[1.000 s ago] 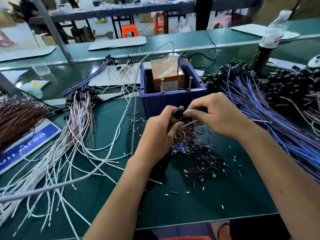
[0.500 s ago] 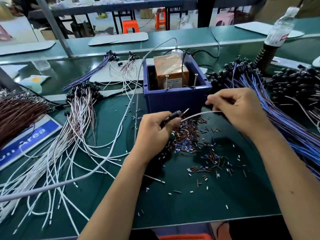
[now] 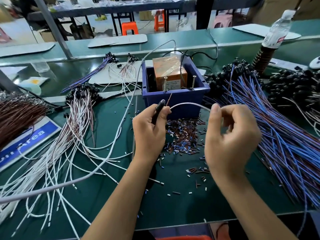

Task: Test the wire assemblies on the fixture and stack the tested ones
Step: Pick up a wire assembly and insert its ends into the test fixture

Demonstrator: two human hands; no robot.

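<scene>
Green worktable (image 3: pixel 107 201) fills the view, and the blue bin (image 3: pixel 174 99) is our landmark, sitting at mid-table. Right of the bin, a huge fan of blue wire assemblies (image 3: pixel 277 135) spreads toward the near right corner, black connector ends bunched at the far side. Left of the bin, the white wire assemblies (image 3: pixel 57 153) sprawl toward the near left edge, their black ends gathered near the bin's left wall. Farther left of that, a brown wire bundle (image 3: pixel 17 115) lies over a blue-and-white sign (image 3: pixel 32 137). Inside the bin stands the orange test box (image 3: pixel 170 73), with two screws (image 3: pixel 193 82) standing upright at the bin's front rim. Just in front of the bin, a scatter of small cut sleeves (image 3: pixel 183 135) litters the green surface.

Now the hands, both directly in front of the bin. The left hand (image 3: pixel 149 130) has its fingers curled around a black connector (image 3: pixel 160 105), a bare copper tip poking up beside it. From there a white wire (image 3: pixel 188 104) arches across the bin's front face to the right hand (image 3: pixel 230 141). That hand is blurred; fingers loosely curled, thumb up at the wire's end, but whether it actually pinches the wire I cannot tell.
</scene>
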